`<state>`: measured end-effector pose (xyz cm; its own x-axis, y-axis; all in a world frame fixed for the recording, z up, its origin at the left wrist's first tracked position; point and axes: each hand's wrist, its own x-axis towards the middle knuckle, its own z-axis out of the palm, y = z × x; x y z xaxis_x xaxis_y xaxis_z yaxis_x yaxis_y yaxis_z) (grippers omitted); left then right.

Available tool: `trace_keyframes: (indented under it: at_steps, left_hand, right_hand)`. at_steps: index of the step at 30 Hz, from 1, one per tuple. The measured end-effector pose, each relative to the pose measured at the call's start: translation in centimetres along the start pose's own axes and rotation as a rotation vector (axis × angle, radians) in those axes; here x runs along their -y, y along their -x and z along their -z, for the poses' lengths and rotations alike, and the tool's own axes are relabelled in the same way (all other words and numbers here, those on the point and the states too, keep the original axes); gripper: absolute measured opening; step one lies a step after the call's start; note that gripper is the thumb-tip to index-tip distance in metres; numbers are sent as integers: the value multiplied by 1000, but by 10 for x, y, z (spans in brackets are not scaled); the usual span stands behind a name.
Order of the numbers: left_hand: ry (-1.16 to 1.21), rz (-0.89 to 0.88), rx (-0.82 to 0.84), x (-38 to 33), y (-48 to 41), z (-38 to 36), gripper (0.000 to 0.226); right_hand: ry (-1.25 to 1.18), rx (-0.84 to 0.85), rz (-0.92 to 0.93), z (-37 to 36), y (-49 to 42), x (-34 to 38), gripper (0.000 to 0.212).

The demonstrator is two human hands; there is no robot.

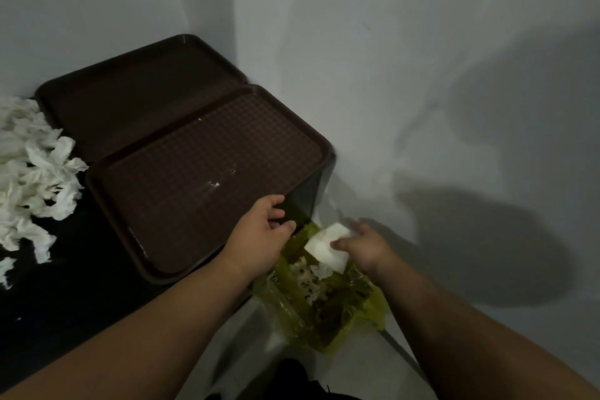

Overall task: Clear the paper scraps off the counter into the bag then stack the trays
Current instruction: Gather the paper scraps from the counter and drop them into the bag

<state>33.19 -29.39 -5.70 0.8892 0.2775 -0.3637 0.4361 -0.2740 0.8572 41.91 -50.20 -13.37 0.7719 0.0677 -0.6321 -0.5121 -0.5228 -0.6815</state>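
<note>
Two dark brown trays lie side by side on the black counter: the near tray [207, 178] and the far tray [136, 97] against the wall. A pile of crumpled white paper scraps [32, 172] covers the counter's left side. A yellow-green plastic bag [328, 295] hangs open beside the counter's right end, with scraps inside. My right hand [367, 245] holds a flat white piece of paper [328, 245] over the bag's mouth. My left hand [263, 230] grips the bag's rim at the near tray's corner.
White walls close in the corner behind and to the right. The black counter [65, 295] ends just past the near tray, whose right edge overhangs it. Pale floor [240, 344] shows below the bag.
</note>
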Motion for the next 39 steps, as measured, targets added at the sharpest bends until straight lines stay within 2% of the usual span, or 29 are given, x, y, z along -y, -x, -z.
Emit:
trace_keyframes:
  at_steps: [2,4,8,11,15,21,28,35,37,39]
  left_hand:
    - [-6,-11,-7,0,2,3,53]
    - [-4,-31,-12,0,4,5,48]
    - [-8,-48,-19,2,12,12,37]
    - [2,-64,-29,2,19,19,26]
    - [59,-116,-69,-3,29,36,15]
    - [128,-184,-223,-11,47,85,14]
    - [172,-216,-418,18,81,164,16]
    - [129,-126,-598,74,128,235,14]
    - [34,-54,-653,105,143,252,12]
    - [-105,38,-707,141,158,269,20]
  right_hand:
    - [184,-31,-38,1,2,-10,83]
    - [224,-63,-36,2,5,-17,72]
    - [191,-8,-24,0,10,-17,34]
    - [155,-10,53,-4,21,3,7]
    - [86,12,224,-15,46,48,4]
    - [36,-22,465,-48,87,117,9]
    - [127,152,604,-122,141,179,8]
    - [263,318,670,-217,186,207,8]
    - [293,365,677,-246,193,206,7]
    - [340,416,673,-275,196,200,9]
